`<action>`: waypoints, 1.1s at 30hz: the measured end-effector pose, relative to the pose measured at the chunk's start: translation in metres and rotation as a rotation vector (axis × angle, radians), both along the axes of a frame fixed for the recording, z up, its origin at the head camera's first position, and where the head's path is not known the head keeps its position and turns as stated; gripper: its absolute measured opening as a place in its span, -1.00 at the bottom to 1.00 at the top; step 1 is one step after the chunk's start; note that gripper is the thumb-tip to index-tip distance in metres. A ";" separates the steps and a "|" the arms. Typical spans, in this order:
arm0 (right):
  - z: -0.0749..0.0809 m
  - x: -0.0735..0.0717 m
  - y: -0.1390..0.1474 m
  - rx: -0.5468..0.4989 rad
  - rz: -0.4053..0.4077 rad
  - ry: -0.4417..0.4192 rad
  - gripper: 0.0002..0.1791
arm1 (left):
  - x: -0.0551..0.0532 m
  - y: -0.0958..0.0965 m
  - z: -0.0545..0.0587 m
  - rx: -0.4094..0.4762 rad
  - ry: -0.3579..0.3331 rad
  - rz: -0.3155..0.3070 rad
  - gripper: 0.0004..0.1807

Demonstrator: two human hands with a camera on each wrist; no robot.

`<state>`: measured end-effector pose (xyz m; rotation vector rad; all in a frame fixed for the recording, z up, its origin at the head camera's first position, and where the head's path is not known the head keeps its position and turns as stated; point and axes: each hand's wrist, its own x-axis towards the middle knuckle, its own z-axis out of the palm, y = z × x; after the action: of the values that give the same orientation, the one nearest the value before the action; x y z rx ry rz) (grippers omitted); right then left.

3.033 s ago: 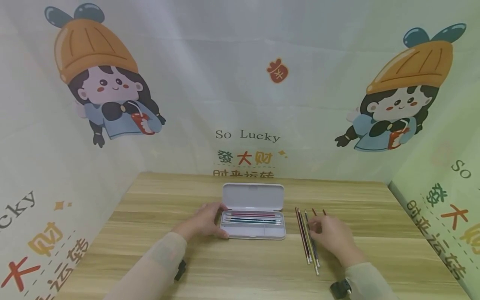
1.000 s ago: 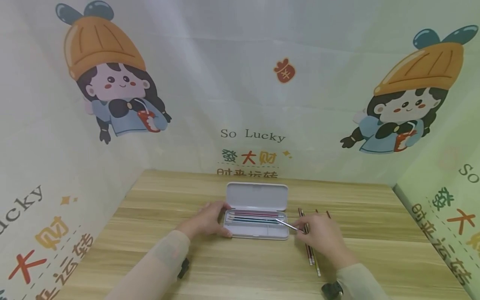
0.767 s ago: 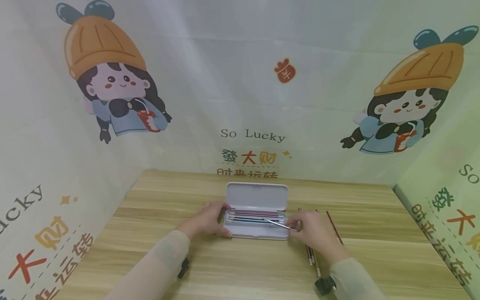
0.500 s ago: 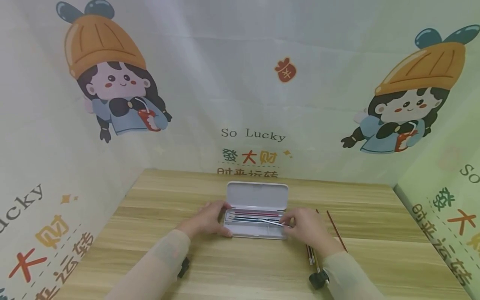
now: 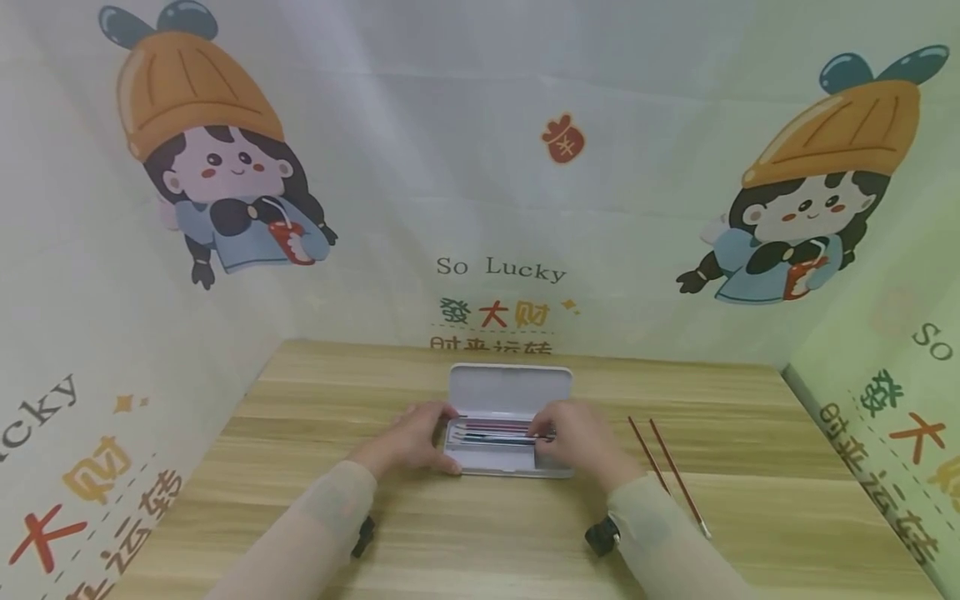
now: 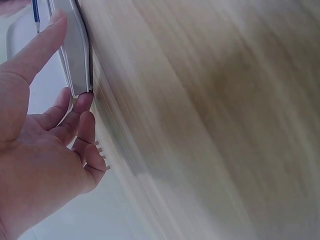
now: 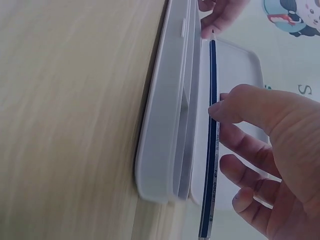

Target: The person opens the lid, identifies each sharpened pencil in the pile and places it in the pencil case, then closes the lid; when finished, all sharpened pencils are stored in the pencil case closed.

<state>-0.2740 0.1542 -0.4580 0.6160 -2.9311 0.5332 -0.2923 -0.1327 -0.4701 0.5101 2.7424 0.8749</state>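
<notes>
An open white pencil case [image 5: 491,461] lies on the table with its lid [image 5: 510,390] raised at the back. Several pencils [image 5: 487,438] lie side by side in its rear compartment. My left hand [image 5: 411,437] grips the case's left end, thumb at the front corner and fingers at the rear; the left wrist view shows the thumb [image 6: 45,42] along the case wall. Over the right half of the case, my right hand [image 5: 579,435] pinches a dark blue and silver pencil [image 7: 213,75] between thumb and fingers. Its sharpened tip points toward the left hand.
Two dark red pencils [image 5: 681,475] lie slanted on the wooden table [image 5: 780,467] to the right of the case. The right forearm [image 5: 660,525] covers the spot where other loose pencils lay. A printed cloth [image 5: 375,167] stands behind the table and along both sides.
My right hand has picked a pencil from the loose bunch, turned it sideways and carried it left over the case. The left hand has stayed at the case's left end.
</notes>
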 end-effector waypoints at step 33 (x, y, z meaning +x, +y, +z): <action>-0.011 -0.031 -0.041 -0.026 0.102 -0.119 -0.88 | 0.001 0.000 0.000 0.007 0.014 -0.004 -0.07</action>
<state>-0.3054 0.1128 -0.4685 0.7596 -3.0098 0.6383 -0.2910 -0.1325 -0.4706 0.5249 2.7508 0.8837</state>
